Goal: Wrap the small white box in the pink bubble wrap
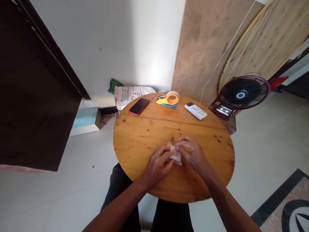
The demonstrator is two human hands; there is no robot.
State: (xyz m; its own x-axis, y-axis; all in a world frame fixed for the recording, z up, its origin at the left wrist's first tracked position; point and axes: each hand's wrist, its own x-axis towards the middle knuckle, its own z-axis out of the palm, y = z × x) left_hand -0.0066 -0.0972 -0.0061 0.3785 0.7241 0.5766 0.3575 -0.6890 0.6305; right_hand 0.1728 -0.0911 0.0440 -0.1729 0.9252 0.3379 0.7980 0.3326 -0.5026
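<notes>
A small whitish, translucent packet [177,155] with reddish marks lies between my hands near the front middle of the round wooden table. My left hand [158,164] holds its left side, thumb and fingers pressed on it. From the right, my right hand [191,154] pinches the packet's upper edge between thumb and forefinger, the other fingers curled above. The fingers hide parts of the packet.
On the table [135,138], a red-edged phone [139,106], an orange and blue tape dispenser [169,99] and a white device [195,111] lie along the far side. A fan [243,93] stands beyond the right edge; a printed sack [132,94] is behind.
</notes>
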